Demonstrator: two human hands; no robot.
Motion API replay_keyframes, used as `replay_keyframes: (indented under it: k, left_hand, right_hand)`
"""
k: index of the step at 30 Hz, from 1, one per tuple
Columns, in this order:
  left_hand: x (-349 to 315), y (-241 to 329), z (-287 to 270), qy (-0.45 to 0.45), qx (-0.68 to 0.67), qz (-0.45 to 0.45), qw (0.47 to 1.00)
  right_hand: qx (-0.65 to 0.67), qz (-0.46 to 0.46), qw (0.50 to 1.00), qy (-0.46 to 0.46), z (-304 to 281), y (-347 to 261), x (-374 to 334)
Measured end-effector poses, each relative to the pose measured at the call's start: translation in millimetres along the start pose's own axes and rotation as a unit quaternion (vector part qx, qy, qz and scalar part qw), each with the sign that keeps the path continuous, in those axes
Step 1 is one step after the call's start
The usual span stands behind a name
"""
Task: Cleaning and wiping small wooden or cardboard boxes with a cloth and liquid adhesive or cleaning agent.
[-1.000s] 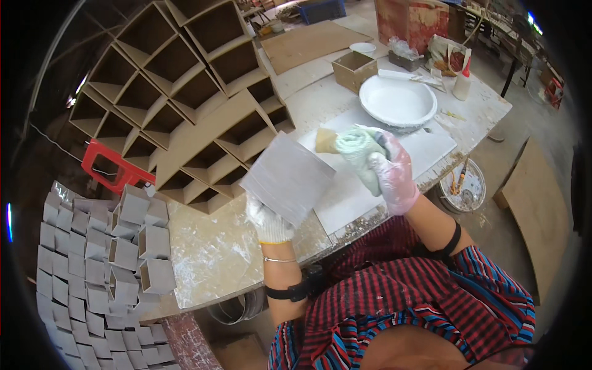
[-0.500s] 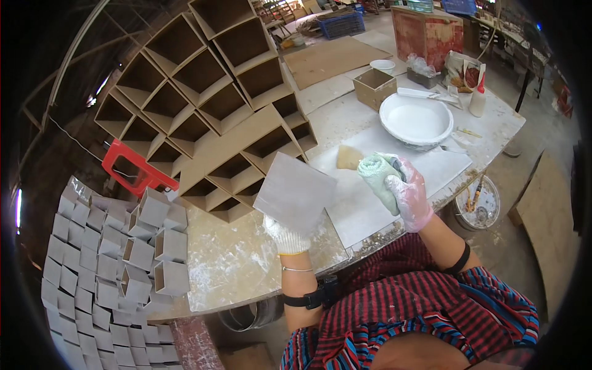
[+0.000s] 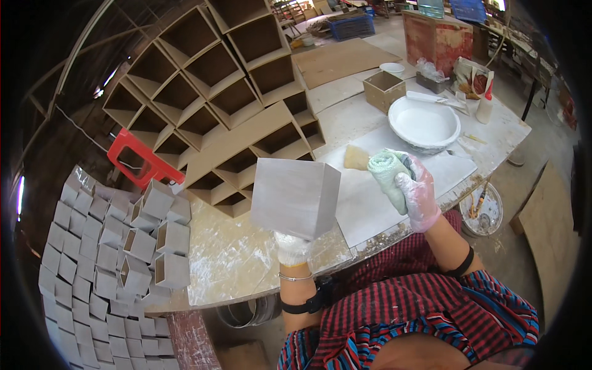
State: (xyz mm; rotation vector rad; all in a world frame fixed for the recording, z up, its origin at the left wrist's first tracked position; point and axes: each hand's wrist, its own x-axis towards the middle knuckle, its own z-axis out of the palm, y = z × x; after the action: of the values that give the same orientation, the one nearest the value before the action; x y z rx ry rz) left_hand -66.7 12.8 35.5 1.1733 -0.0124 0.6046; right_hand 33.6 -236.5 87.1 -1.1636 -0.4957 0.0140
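My left hand [image 3: 291, 248], in a white knit glove, holds up a grey-coated square box [image 3: 285, 196] from below. Most of its fingers are hidden by the box. In my right hand [image 3: 422, 196], under a pinkish, white-smeared glove, is a rolled pale green cloth [image 3: 388, 179], with the fingers wrapped round it. The cloth is to the right of the box and apart from it. Just beyond the cloth, a yellowish sponge-like piece [image 3: 356, 158] lies on the table. Farther back stands a white basin [image 3: 425, 147] with white material inside.
Brown open boxes [image 3: 206, 77] are stacked at the back left, by a red plastic stool [image 3: 132, 163]. Several grey boxes [image 3: 137, 277] are piled at the left. A small brown box [image 3: 383, 92] stands behind the basin. Off the table's right edge is a bucket [image 3: 481, 213] with tools.
The grey box in my left hand has turned, so a broad face and its right side now show. My right hand still holds the cloth roll. The whole view has shifted slightly.
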Motion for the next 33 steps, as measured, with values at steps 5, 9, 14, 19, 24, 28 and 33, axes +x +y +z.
replay_keyframes:
  k: [5, 9, 14, 19, 24, 28, 33]
  left_hand:
    - [-14, 13, -16, -0.053, -0.211, -0.051, 0.975]
    - [-26, 4, -44, -0.033, 0.084, 0.093, 0.991]
    - [-63, 51, -54, 0.043, -0.107, 0.091, 0.989]
    - [-80, 102, -90, 0.181, -0.207, 0.058, 0.96]
    - [-47, 204, -161, 0.299, 0.349, 0.123, 0.88]
    - [5, 280, -225, 0.341, 0.358, 0.023, 0.869]
    - [66, 314, -303, 0.411, 0.393, -0.093, 0.817]
  right_hand:
    - [-0.001, 0.0, 1.0, -0.02, 11, 5, 4]
    - [-0.075, -0.022, 0.997, 0.012, 16, 7, 7]
    - [-0.011, 0.012, 0.999, 0.028, 20, 10, 5]
    - [-0.005, 0.045, 0.999, -0.005, 24, 21, 5]
    - [-0.061, 0.075, 0.995, -0.002, 25, 51, 9]
    - [-0.143, 0.074, 0.986, 0.042, 3, 82, 14]
    - [-0.143, 0.097, 0.98, 0.102, 6, 71, 16]
